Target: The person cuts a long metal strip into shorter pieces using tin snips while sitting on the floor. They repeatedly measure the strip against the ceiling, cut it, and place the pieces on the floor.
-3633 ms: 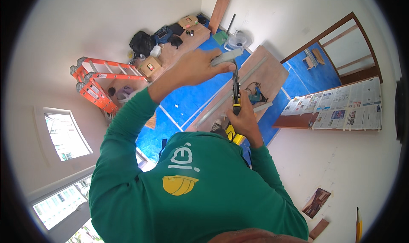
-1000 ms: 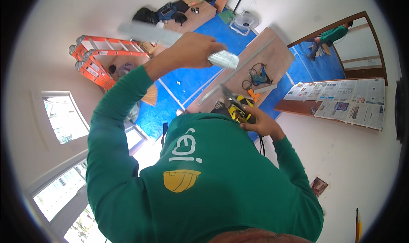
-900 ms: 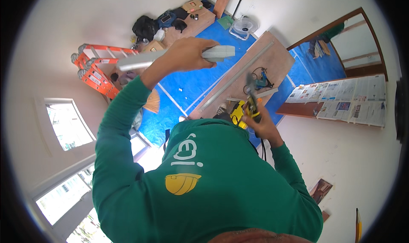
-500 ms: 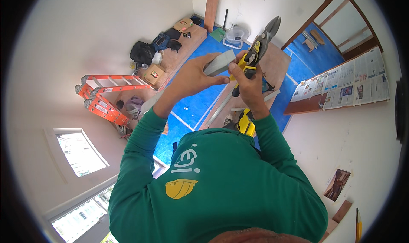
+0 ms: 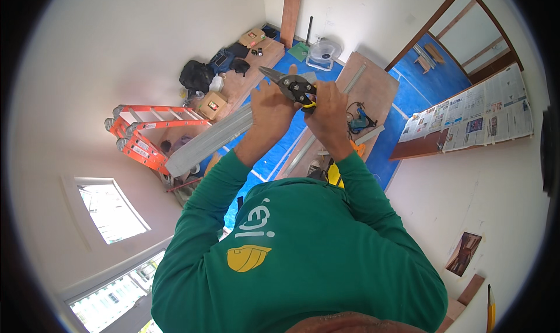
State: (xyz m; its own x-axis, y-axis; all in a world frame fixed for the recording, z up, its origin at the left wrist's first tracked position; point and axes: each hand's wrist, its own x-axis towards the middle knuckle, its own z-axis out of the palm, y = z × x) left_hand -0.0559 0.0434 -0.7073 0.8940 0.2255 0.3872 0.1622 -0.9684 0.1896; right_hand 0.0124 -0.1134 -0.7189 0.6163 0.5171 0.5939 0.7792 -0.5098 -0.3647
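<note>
Yellow-and-black tin snips [image 5: 298, 89] are gripped in my right hand [image 5: 329, 114], with the grey jaws angled up to the left, over the fingers of my left hand. My left hand [image 5: 269, 112] is wrapped round a long grey metal channel [image 5: 216, 133]. The channel slants from the ladder side at lower left up behind that hand; a short bit of its end shows above the snips. Whether the blades touch the metal cannot be made out, as the hands overlap there.
An orange folding ladder [image 5: 154, 118] stands at left. Bags [image 5: 195, 75] and a cardboard box [image 5: 211, 104] lie on a board by the wall. A fan [image 5: 324, 54] sits behind. A plywood board [image 5: 373, 91] at right bears a blue power tool [image 5: 363, 120]. Blue sheeting [image 5: 280, 137] covers the floor.
The snips have swung from pointing up right to pointing up left, across my left hand. The channel has swung so that its length now shows to the left. My hands have drawn closer together.
</note>
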